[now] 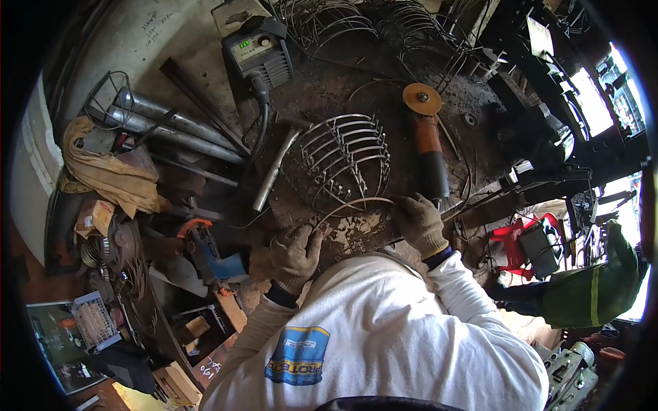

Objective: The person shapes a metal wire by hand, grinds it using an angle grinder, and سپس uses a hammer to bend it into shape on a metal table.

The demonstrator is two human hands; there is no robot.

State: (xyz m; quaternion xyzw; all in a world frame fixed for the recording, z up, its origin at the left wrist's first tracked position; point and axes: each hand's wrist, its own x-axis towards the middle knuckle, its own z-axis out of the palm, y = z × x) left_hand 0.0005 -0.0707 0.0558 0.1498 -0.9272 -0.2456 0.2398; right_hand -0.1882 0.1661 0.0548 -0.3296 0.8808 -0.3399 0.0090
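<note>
A thin curved metal rod (353, 203) arches between my two gloved hands at the near edge of the dark workbench (322, 89). My left hand (297, 255) is closed on its left end, and my right hand (420, 225) is closed round the right end. Just beyond the rod stands a cage of bent metal rods (346, 154), rounded in shape. Left of the cage lies a hammer (277, 164) with a metal handle. An angle grinder (428, 147) with an orange body and a tan disc rests near my right hand.
A welding machine (258, 55) with a lit display and thick cable stands at the back left. Coils of wire (336, 24) lie at the back. Metal tubes (178, 123) and a tan cloth (113, 168) sit left. A blue vise-like tool (218, 257) is near my left arm. Another person (582, 291) is at right.
</note>
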